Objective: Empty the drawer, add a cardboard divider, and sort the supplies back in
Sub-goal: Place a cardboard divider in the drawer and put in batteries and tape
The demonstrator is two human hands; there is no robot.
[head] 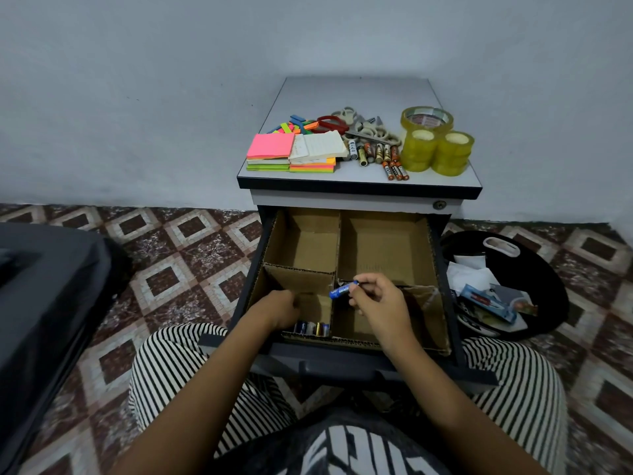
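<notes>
The open drawer (445, 296) holds a cardboard divider (337, 248) that splits it into compartments. Several batteries (312, 328) stand in the near left compartment. My left hand (282, 308) reaches down into that compartment with curled fingers; I cannot see whether it holds anything. My right hand (375, 299) pinches a blue battery (343, 290) over the middle of the divider. On the cabinet top (356, 94) lie sticky note pads (274, 149), scissors (363, 125), more batteries (380, 156) and rolls of clear tape (436, 149).
A black bin (548, 279) with paper and packaging stands right of the drawer. A dark case (44, 296) lies on the patterned tile floor at the left. My striped-trousered knees flank the drawer front.
</notes>
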